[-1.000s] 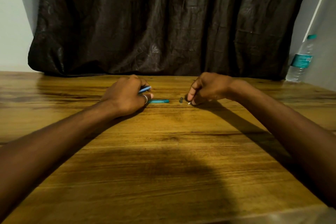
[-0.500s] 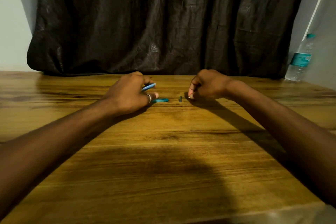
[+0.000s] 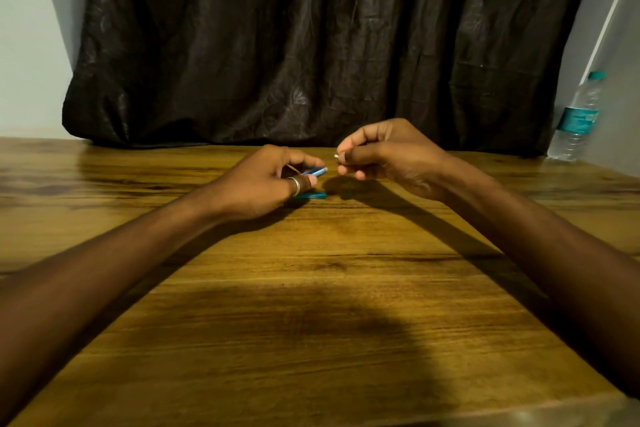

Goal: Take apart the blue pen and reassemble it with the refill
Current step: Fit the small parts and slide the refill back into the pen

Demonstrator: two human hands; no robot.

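My left hand (image 3: 266,180), with a ring on one finger, grips a blue pen barrel (image 3: 316,171) whose open end points right. Just below it a second teal-blue pen piece (image 3: 311,195) lies flat on the wooden table (image 3: 311,288). My right hand (image 3: 384,152) is lifted off the table a little to the right, its fingertips pinched on a small pale part (image 3: 336,157), mostly hidden by the fingers. A short gap separates that part from the barrel's end.
A dark curtain (image 3: 311,45) hangs along the table's far edge. A clear water bottle with a teal label and cap (image 3: 576,118) stands at the far right corner by the wall.
My right hand has picked a small part up from the table and risen towards the barrel. The small dark piece seen on the table earlier is no longer visible. My left hand has hardly moved.
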